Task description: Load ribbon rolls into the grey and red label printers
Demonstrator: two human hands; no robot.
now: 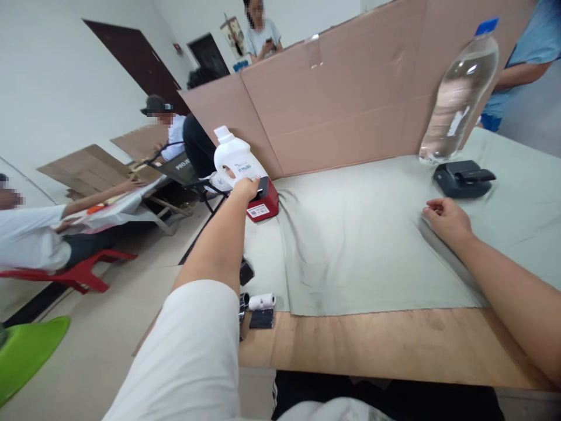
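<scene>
My left hand reaches out to the far left of the table and is closed on a red and black box with a white label on its side. Its fingers are partly hidden. Just behind that box leans a white plastic jug with a handle and white cap. My right hand hovers low over the cloth at the right, its fingers loosely bent and a little apart, holding nothing I can see. Beyond it, slightly blurred, sits a dark grey device with a raised piece on top.
A tall clear bottle with a blue cap stands before a cardboard partition. A pale cloth covers much of the wooden table. Near the left edge lie a white roll and a black flat piece. Other people are around.
</scene>
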